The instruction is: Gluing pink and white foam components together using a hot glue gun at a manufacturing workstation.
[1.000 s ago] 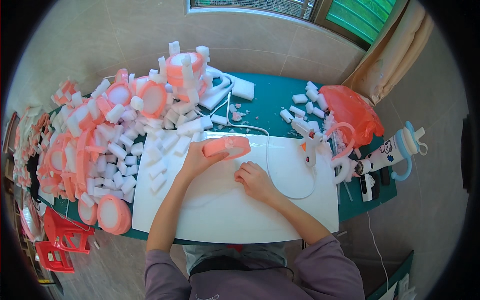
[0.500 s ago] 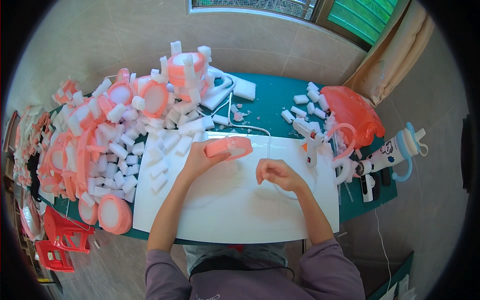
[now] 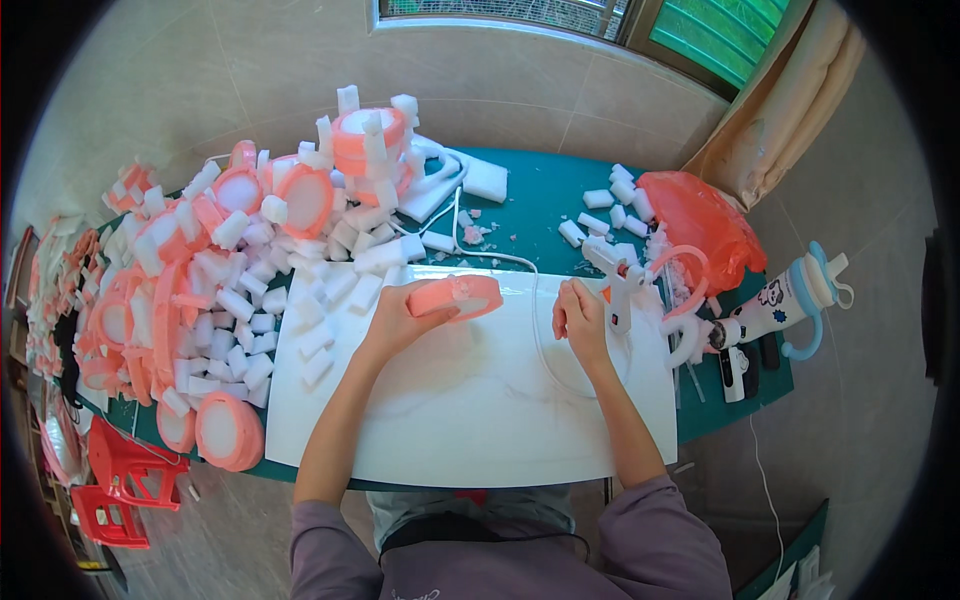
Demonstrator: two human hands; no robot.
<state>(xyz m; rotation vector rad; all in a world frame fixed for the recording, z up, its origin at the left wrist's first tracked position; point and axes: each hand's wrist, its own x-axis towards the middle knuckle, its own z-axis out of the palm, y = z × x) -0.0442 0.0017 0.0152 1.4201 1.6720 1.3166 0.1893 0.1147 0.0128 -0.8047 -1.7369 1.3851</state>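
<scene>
Holding a pink foam disc [image 3: 462,292] over the white board [image 3: 450,420], the left hand [image 3: 400,314] pinches its edge; the right hand [image 3: 582,318], fingers curled, seemingly empty, is near the glue gun [image 3: 621,300]; other discs [image 3: 229,431] look assembled, many white blocks [image 3: 235,303] lie loose

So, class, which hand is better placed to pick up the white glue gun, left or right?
Probably the right: the right hand is close beside the glue gun and shows nothing held, while the left hand is farther away and holds a pink foam piece.
</scene>
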